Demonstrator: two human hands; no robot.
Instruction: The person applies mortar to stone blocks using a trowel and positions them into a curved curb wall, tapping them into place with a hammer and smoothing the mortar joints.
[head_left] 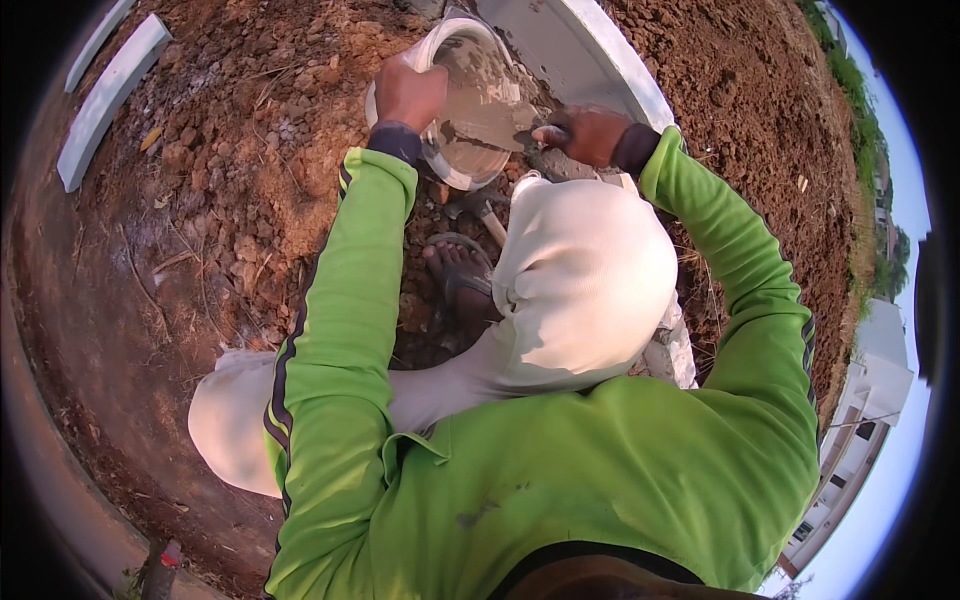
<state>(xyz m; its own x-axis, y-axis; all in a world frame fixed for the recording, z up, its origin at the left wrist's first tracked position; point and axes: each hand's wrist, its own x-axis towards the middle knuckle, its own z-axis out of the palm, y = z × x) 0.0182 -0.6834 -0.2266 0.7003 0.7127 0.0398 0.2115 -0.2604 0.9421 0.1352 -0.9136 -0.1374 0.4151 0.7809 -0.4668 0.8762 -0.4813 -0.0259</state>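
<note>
A white bucket [462,180] leans over on the soil in front of me, its mouth tilted toward me. Wet grey mortar [470,75] coats its inside. My left hand [410,95] is closed round the bucket's left rim. In my right hand [590,135], at the bucket's right side, is a trowel [485,125]. Its mortar-smeared blade reaches into the bucket's mouth, and its handle is mostly hidden by my closed fingers.
A pale concrete kerb [625,50] curves just beyond my right hand. A tool with a wooden handle [494,224] lies near my sandalled foot [462,265]. Loose kerb pieces [112,105] rest at far left on reddish, lumpy soil [240,130]. A broken block [672,350] shows beside my knee.
</note>
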